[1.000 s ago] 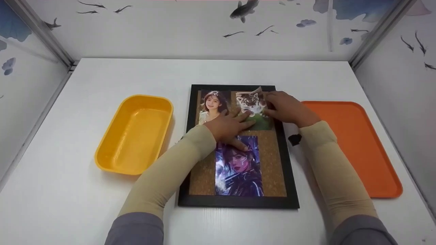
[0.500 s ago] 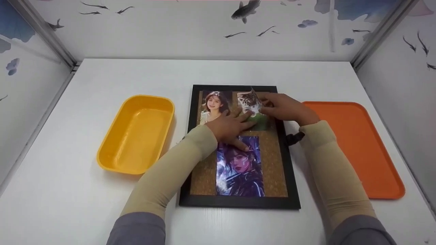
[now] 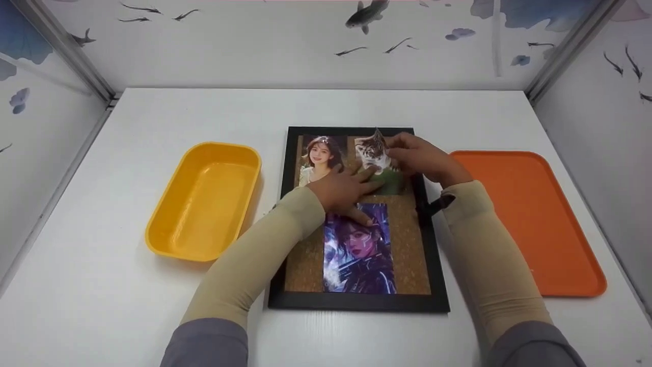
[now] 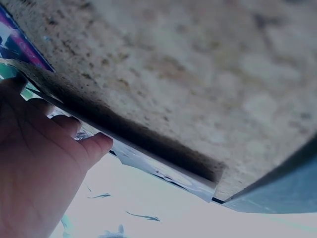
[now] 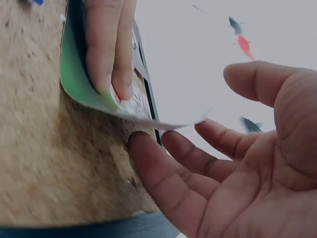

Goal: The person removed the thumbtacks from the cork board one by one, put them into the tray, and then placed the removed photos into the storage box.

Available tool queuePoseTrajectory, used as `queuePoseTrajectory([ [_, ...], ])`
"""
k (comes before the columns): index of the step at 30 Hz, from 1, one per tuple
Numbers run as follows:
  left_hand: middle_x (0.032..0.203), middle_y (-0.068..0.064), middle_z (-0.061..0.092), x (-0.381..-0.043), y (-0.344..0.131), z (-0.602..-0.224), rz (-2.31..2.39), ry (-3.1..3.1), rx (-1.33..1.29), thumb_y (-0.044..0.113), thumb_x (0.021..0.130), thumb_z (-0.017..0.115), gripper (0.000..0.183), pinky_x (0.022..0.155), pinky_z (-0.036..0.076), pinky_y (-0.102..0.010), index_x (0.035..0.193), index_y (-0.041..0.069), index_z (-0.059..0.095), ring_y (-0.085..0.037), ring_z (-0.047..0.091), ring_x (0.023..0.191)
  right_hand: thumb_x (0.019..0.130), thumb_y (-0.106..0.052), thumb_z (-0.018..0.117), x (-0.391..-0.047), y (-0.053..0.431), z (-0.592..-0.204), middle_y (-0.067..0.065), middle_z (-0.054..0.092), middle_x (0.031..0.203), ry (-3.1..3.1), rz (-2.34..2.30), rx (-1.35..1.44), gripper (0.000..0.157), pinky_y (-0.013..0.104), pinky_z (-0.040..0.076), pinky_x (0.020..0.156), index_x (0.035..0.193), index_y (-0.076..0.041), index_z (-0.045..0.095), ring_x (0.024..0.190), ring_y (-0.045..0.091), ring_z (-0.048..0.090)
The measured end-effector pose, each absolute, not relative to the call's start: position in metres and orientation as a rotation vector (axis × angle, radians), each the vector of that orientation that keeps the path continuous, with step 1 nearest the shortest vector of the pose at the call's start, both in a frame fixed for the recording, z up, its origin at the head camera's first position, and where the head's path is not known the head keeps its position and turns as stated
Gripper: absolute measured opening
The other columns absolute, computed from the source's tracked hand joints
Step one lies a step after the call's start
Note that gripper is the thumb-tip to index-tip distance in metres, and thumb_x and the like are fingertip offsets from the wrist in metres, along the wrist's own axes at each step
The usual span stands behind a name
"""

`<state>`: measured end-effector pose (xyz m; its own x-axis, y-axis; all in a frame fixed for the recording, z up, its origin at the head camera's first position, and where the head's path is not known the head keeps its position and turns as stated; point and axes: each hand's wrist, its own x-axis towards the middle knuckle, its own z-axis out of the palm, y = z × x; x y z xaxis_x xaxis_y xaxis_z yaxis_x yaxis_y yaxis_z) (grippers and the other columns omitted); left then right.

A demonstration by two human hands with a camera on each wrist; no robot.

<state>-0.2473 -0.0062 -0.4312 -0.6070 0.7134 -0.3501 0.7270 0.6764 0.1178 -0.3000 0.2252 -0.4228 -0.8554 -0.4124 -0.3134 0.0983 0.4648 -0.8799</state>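
Note:
A black-framed corkboard (image 3: 411, 244) lies on the white table and bears several pictures. My left hand (image 3: 342, 191) rests spread across it, fingertips on the white tiger photo (image 3: 389, 182) at the upper right, thumb at the top of the purple artwork print (image 3: 360, 257). Partly under that hand is a portrait photo (image 3: 321, 153) at the upper left. At the tiger photo's right side is my right hand (image 3: 420, 159). The right wrist view shows its fingertips (image 5: 143, 144) under the photo's raised, curved edge, with the thumb apart from it. The photo's upper right corner stands up.
A yellow tub (image 3: 153, 239) stands on the table left of the board. To the right lies an orange tray (image 3: 560, 244), partly behind the right sleeve. A small black device (image 3: 437, 205) sticks out from the right wrist. Patterned walls (image 3: 254, 56) enclose the back and sides.
The tiger photo's right edge has been lifted and bent leftward, its corner pointing up. My right hand has shifted slightly left. My left hand has stayed in place.

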Motion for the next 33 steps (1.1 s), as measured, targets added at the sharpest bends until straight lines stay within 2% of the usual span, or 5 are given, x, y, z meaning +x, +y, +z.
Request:
queuePoseTrajectory([
  [9, 0.167, -0.003, 0.002, -0.247, -0.006, -0.433, -0.057, 2.529, 1.131, 0.079, 0.083, 0.05, 0.102, 0.119, 0.01, -0.055, 0.161, 0.03, 0.008, -0.033, -0.004, 0.151, 0.104, -0.044, 0.048, -0.301, 0.227, -0.433, 0.008, 0.05, 0.1, 2.126, -1.523, -0.146, 0.048, 0.037, 0.05, 0.071, 0.134, -0.007, 0.044, 0.082, 0.02, 0.051],
  [15, 0.167, -0.002, 0.003, -0.248, -0.007, -0.431, -0.049, 2.528, 1.125, 0.078, 0.083, 0.051, 0.101, 0.119, 0.009, -0.054, 0.161, 0.029, 0.01, -0.033, -0.004, 0.151, 0.103, -0.051, 0.044, -0.305, 0.227, -0.436, 0.014, 0.054, 0.129, 2.062, -1.563, -0.1, 0.056, 0.044, 0.051, 0.086, 0.143, -0.012, 0.042, 0.114, 0.026, 0.059],
  [21, 0.167, -0.003, 0.003, -0.247, -0.008, -0.43, -0.051, 2.534, 1.14, 0.078, 0.083, 0.052, 0.101, 0.119, 0.01, -0.054, 0.161, 0.029, 0.011, -0.034, -0.002, 0.151, 0.104, -0.053, 0.037, -0.307, 0.226, -0.436, 0.014, 0.054, 0.133, 2.009, -1.569, -0.065, 0.058, 0.049, 0.049, 0.092, 0.144, -0.011, 0.045, 0.12, 0.027, 0.056],
  [29, 0.167, -0.003, 0.003, -0.247, -0.008, -0.43, -0.019, 2.539, 1.148, 0.078, 0.082, 0.053, 0.101, 0.119, 0.009, -0.053, 0.161, 0.029, 0.012, -0.034, -0.003, 0.151, 0.105, -0.037, 0.045, -0.31, 0.223, -0.436, 0.012, 0.054, 0.121, 2.032, -1.584, 0.024, 0.045, 0.043, 0.053, 0.086, 0.143, -0.013, 0.041, 0.105, 0.025, 0.059],
  [33, 0.167, -0.001, 0.003, -0.249, -0.008, -0.43, 0.011, 2.521, 1.124, 0.078, 0.082, 0.055, 0.101, 0.12, 0.007, -0.051, 0.161, 0.031, 0.013, -0.033, -0.004, 0.151, 0.104, -0.027, 0.048, -0.31, 0.221, -0.439, 0.01, 0.052, 0.113, 2.07, -1.594, 0.066, 0.034, 0.039, 0.053, 0.08, 0.133, -0.01, 0.044, 0.095, 0.022, 0.056],
])
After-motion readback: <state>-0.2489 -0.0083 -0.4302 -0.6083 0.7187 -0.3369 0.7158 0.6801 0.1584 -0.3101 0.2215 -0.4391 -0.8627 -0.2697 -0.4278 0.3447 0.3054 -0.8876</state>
